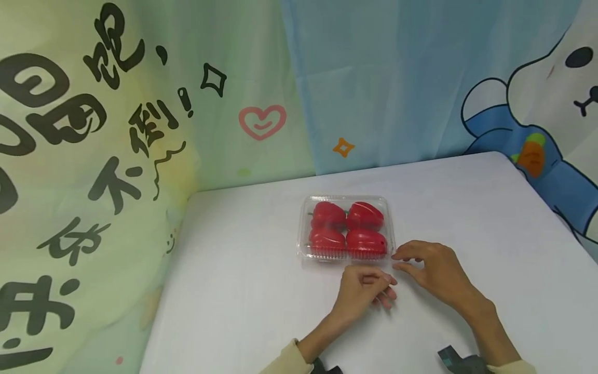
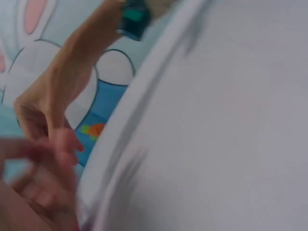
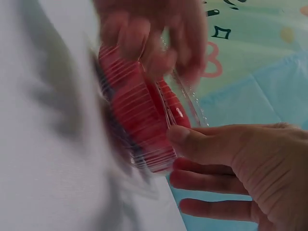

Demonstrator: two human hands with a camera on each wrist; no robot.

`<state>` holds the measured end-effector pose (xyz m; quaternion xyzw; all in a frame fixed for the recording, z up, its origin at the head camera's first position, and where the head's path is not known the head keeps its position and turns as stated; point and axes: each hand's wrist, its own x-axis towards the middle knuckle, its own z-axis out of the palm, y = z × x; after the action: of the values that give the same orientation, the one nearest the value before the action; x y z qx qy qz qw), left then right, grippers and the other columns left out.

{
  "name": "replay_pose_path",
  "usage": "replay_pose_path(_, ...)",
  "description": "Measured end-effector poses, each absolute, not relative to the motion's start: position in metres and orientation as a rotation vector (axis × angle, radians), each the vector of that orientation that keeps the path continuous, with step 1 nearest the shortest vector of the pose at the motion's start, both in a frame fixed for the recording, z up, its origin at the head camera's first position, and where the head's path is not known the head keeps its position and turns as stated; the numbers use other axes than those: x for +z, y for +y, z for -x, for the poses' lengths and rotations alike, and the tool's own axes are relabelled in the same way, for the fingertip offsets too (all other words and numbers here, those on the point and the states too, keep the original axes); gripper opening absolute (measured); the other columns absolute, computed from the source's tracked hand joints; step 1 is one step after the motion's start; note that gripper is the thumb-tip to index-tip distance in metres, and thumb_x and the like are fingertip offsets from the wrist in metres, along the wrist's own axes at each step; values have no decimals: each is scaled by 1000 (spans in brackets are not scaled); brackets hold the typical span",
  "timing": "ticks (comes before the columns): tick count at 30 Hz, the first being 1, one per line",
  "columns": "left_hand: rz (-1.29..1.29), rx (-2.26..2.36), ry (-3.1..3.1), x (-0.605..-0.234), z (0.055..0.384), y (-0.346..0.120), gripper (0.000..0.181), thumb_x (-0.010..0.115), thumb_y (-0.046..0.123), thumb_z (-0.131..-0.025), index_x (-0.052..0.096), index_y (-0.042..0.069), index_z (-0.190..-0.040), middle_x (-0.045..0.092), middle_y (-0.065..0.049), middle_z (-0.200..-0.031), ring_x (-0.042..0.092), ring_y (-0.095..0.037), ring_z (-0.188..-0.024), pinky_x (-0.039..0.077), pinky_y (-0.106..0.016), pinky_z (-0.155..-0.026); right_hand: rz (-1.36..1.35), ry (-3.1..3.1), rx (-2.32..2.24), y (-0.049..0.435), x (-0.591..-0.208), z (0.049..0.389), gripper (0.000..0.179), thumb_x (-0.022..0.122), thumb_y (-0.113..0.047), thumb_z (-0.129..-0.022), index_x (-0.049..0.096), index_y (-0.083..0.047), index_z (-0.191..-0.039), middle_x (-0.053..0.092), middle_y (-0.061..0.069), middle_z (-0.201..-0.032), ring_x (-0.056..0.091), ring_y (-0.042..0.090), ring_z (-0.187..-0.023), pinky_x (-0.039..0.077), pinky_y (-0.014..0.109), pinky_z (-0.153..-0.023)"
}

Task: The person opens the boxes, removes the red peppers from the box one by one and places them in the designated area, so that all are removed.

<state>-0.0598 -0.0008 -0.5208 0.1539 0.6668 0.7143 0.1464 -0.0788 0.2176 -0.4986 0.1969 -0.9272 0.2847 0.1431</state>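
A clear plastic clamshell box (image 1: 346, 257) lies on the white table, its lid over several red bell peppers (image 1: 366, 242). Just in front of the box, my left hand (image 1: 362, 292) hangs with loosely bent fingers and holds nothing; it is blurred in the left wrist view. By the box's front right corner, my right hand (image 1: 436, 270) has its thumb and forefinger apart. In the right wrist view, the right thumb (image 3: 180, 134) overlaps the edge of the box, and the other fingers (image 3: 211, 180) extend below it.
The white tabletop (image 1: 233, 291) stretches around the box. Behind and to the left hangs a printed cloth (image 1: 243, 62) with dark lettering and a heart. A cartoon figure in blue (image 1: 556, 150) is printed at the right.
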Motion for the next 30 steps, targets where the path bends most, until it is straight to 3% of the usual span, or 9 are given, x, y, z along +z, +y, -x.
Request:
replay_pose_path(3, -273, 2073, 1781, -530, 66, 17, 29, 63, 12, -107, 78, -13, -112, 75, -41, -100, 73, 1, -61, 57, -15, -55, -593, -2610, 725, 216, -498, 78, 30, 98, 0, -71, 87, -14, -95, 83, 1, -99, 78, 20, -81, 64, 37, -68)
replay_pose_path(9, 16, 2283, 1640, -540, 69, 40, 25, 69, 8, -104, 76, -9, -121, 72, -44, -109, 73, 0, -62, 58, -16, -56, -642, -2465, 586, 215, -505, 79, 36, 95, 13, -65, 87, -9, -93, 78, 7, -110, 75, 23, -88, 62, 39, -62)
replay_pose_path(13, 36, 2408, 1610, -548, 71, 49, 22, 73, 5, -102, 76, -8, -118, 71, -47, -108, 74, -1, -61, 58, -16, -57, -641, -2400, 619, 212, -513, 81, 38, 91, 18, -67, 85, -7, -95, 79, 5, -108, 77, 24, -93, 62, 34, -75)
replay_pose_path(16, 35, 2488, 1623, -553, 73, 54, 20, 75, 3, -100, 77, -11, -114, 71, -47, -105, 73, -2, -60, 58, -16, -57, -650, -2351, 667, 210, -519, 82, 39, 89, 20, -68, 84, -3, -98, 80, 5, -104, 78, 24, -92, 57, 15, -92)
replay_pose_path(19, 41, 2548, 1651, -558, 74, 59, 19, 76, 3, -99, 77, -12, -110, 72, -47, -101, 73, -2, -58, 58, -16, -55, -664, -2317, 704, 210, -522, 84, 41, 87, 23, -66, 85, 0, -99, 81, 6, -101, 78, 24, -90, 44, 0, -103)
replay_pose_path(30, -9, 2674, 1816, -559, 78, 73, 20, 75, 4, -98, 77, -15, -97, 73, -43, -87, 68, -2, -52, 54, -13, -51, -699, -2271, 731, 211, -523, 88, 42, 85, 28, -63, 83, 6, -98, 80, 11, -96, 76, 26, -87, 42, 0, -104)
